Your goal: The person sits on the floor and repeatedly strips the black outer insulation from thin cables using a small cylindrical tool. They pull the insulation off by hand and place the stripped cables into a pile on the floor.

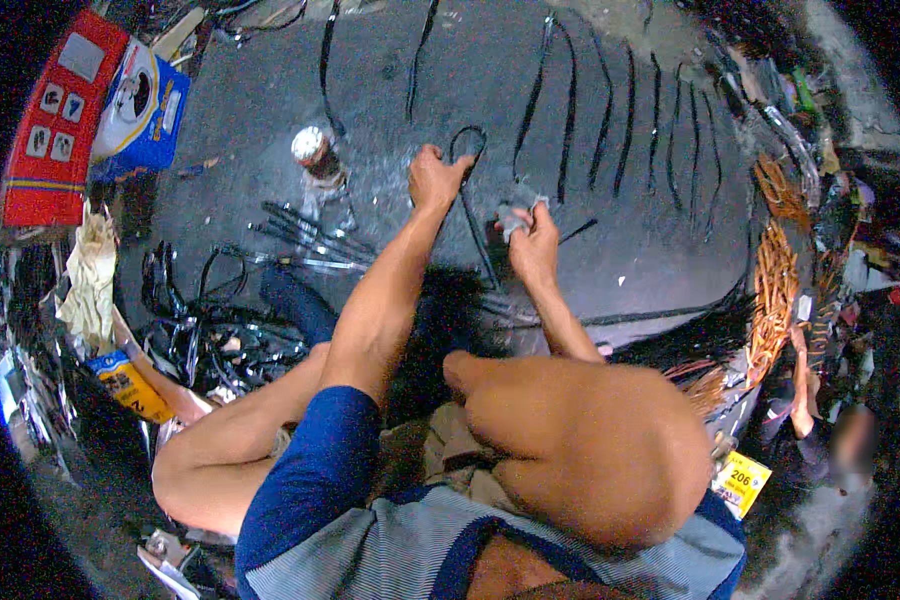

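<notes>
My left hand (435, 180) is closed on a thin black strip (478, 235), pinching it between thumb and fingers. Its upper part curls into a loop beyond the fingertips, and its tail hangs toward me. To the right, my right hand (536, 245) grips a crumpled grey cloth (513, 218). A jar (318, 160) with a silvery white top stands left of my left hand. Nearer to me lies a bundle of shiny black strips (315, 240). Several more black strips (627, 125) are laid out side by side beyond my right hand.
A dark sheet (660, 265) covers the ground. Red (65, 130) and blue-and-white (142, 110) boxes stand at left, above tangled black strips (195, 320). Orange-brown strands (773, 290) lie at right, near another person's arm (800, 385). My bent knees flank the near side.
</notes>
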A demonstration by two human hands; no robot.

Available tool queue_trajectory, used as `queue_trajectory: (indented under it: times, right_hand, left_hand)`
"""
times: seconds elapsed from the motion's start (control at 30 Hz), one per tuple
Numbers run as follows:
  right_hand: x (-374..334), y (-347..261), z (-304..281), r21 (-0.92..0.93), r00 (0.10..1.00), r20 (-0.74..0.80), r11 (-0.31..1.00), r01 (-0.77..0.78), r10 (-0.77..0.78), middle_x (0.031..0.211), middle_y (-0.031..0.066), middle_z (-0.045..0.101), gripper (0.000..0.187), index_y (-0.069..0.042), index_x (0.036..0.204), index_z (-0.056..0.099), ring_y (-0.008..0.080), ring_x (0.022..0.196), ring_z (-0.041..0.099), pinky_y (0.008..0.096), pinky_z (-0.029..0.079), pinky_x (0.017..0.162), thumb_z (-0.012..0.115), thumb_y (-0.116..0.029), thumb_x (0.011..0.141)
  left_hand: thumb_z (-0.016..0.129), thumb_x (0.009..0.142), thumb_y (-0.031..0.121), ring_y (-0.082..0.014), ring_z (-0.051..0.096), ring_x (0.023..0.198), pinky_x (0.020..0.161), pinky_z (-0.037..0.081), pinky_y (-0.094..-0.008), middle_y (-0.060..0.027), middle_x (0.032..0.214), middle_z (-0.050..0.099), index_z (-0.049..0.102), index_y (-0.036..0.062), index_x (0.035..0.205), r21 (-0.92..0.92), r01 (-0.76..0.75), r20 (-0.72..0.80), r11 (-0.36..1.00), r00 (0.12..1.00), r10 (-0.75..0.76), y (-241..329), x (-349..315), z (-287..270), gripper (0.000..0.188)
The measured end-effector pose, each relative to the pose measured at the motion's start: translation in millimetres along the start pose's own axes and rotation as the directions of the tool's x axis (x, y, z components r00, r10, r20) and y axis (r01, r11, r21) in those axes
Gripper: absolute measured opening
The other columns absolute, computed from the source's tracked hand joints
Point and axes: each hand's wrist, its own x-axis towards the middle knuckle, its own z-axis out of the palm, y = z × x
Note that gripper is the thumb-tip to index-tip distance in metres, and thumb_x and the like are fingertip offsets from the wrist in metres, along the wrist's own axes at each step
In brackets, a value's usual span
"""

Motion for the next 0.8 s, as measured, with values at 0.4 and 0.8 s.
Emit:
queue_trajectory:
  times: [0.4,0.8]
  right_hand:
    - [5.8,-25.8,-50.8,-0.166,0.954,-0.284,0.975,-0.15,0.098,0.098,0.0177,0.069,0.027,0.003,0.112,0.052,0.0235,0.085,0.068,0.0325,0.052,0.073,0.039,-0.013,0.095]
    - [-71.2,4.0,-170.5,-0.442,0.903,-0.323,0.889,0.122,-0.284,0.106,0.0217,0.064,0.06,0.009,0.135,0.037,0.0312,0.092,0.063,0.037,0.049,0.085,0.052,-0.004,0.079]
  left_hand:
    - [0.064,0.081,0.002,-0.01,0.056,0.057,0.049,0.043,-0.0236,-0.0012,0.075,0.063,0.063,0.004,0.085,-0.64,0.686,0.727,0.346,0.686,-0.016,127.4,-92.1,-44.3,0.004]
    - [0.065,0.089,0.02,-0.0046,0.045,0.053,0.047,0.036,-0.0204,-0.0017,0.079,0.066,0.07,0.0035,0.094,-0.702,0.575,0.64,0.419,0.768,0.018,141.3,-70.5,-55.3,0.018]
